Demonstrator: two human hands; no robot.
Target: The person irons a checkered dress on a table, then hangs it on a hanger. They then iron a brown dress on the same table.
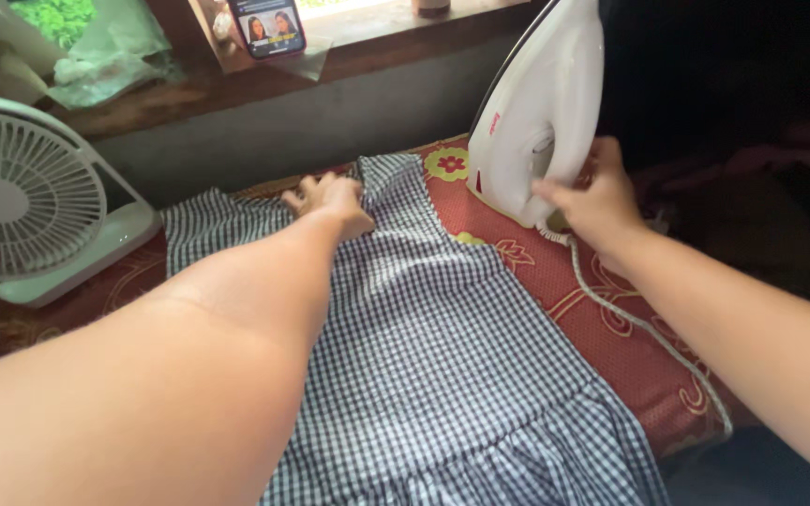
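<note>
A black-and-white checked garment (442, 356) lies spread flat on a red flower-patterned cloth (555, 272). My left hand (332, 201) rests on its far edge near the neckline, fingers curled over the fabric. A white electric iron (541, 103) stands upright on its heel at the right of the garment. My right hand (592, 192) is wrapped round the iron's handle at its lower part. The iron's white cord (649, 328) runs from under that hand toward the near right.
A white table fan (21, 197) stands at the left edge. Behind runs a wooden sill (367, 37) with a phone (267, 26) propped up and crumpled plastic bags (105, 52). The right side is dark.
</note>
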